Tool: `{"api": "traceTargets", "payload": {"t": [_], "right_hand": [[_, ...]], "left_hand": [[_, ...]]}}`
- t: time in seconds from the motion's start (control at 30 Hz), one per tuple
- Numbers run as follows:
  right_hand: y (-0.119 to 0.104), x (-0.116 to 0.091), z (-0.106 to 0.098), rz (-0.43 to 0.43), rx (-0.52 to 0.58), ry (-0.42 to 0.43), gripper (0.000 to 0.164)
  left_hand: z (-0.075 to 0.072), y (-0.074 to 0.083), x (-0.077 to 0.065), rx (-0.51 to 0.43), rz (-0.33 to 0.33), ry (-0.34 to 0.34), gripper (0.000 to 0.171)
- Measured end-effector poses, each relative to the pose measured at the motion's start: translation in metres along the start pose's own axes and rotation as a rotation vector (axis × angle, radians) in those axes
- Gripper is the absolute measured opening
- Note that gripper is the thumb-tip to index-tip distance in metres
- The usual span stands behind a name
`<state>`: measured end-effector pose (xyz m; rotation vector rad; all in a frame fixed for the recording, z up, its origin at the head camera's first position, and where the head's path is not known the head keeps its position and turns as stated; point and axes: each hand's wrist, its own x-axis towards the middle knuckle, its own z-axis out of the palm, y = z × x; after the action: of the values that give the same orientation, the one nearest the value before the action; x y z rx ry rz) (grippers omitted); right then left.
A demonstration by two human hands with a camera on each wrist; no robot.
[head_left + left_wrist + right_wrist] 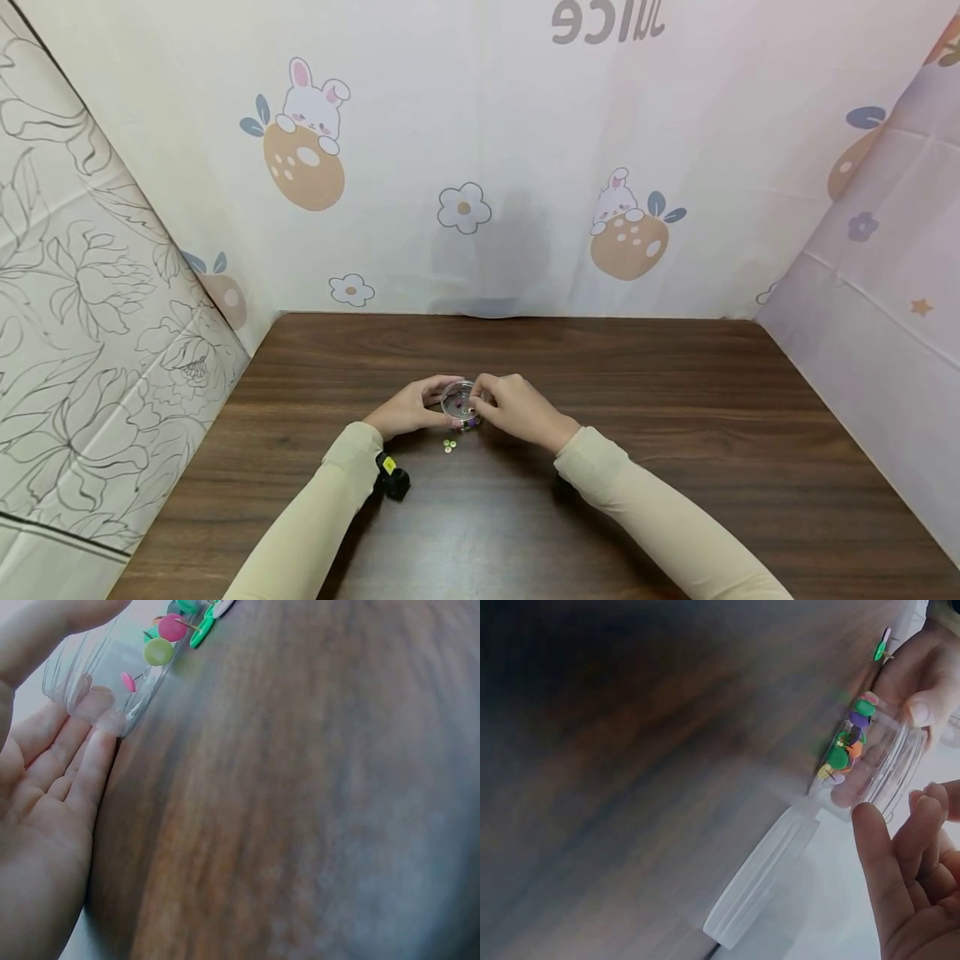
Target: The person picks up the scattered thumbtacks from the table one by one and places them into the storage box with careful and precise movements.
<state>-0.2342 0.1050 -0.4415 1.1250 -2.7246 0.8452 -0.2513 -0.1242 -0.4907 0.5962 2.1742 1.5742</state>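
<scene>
A clear round plastic jar [454,414] with no lid on it stands on the table and holds thumbtacks [837,757] in green, purple, orange, pink and yellow. My left hand [408,408] grips the jar, thumb on the near side and fingers round the far side. Above the jar's mouth, my right hand [521,408] has its fingertips bent in at the rim. Whether those fingertips pinch a tack is hidden. Just in front of the jar, 3 loose tacks [449,446] lie together on the table.
A translucent lid [761,877] shows beside the jar in the right wrist view. The brown wooden table [480,533] runs back to a printed curtain [405,167]. A black wrist device [393,478] hangs by the left cuff.
</scene>
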Motion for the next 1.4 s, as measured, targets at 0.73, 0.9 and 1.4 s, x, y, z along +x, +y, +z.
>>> {"api": "traceTargets", "payload": {"t": [0.73,0.9,1.4], "right_hand": [[-0.001,0.003,0.001,0.006,-0.008,-0.010,0.006],[-0.004,0.002,0.000,0.001,-0.037,-0.023,0.007],[-0.015,-0.003,0.003,-0.088,-0.023,-0.101,0.006]], "left_hand": [[0.000,-0.003,0.004,-0.027,0.019,-0.008,0.074],[-0.001,0.001,0.002,-0.022,0.009,-0.013,0.073],[-0.001,0.022,-0.009,-0.016,0.039,-0.042,0.075]]}}
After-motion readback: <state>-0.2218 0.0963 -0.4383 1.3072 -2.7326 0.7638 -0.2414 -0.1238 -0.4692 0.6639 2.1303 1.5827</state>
